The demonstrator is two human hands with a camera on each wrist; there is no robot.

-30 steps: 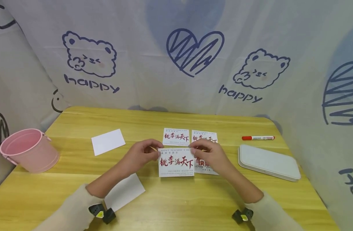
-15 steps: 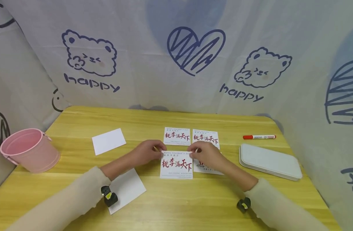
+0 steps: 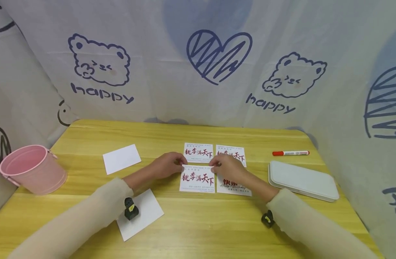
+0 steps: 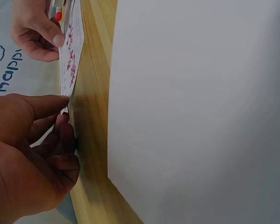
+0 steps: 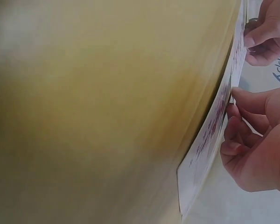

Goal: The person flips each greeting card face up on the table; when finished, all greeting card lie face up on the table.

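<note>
A white greeting card with red Chinese lettering lies flat or nearly flat, just in front of two like cards. My left hand pinches its far left corner between thumb and fingers. At the far right corner my right hand pinches the same card. Behind are a left lettered card and a right lettered card, the latter partly hidden by my right hand. Beside the held card lies a birthday card, its upper part covered by that hand. The left wrist view shows the left thumb against the card edge.
A blank white card lies at the back left. Another blank card is under my left forearm. The pink bucket stands at the left edge. On the right are a red marker and a white case.
Both hands have lowered the lettered card towards the table, then shifted it away from me, closer to the back row. The forearms have moved along with it.
</note>
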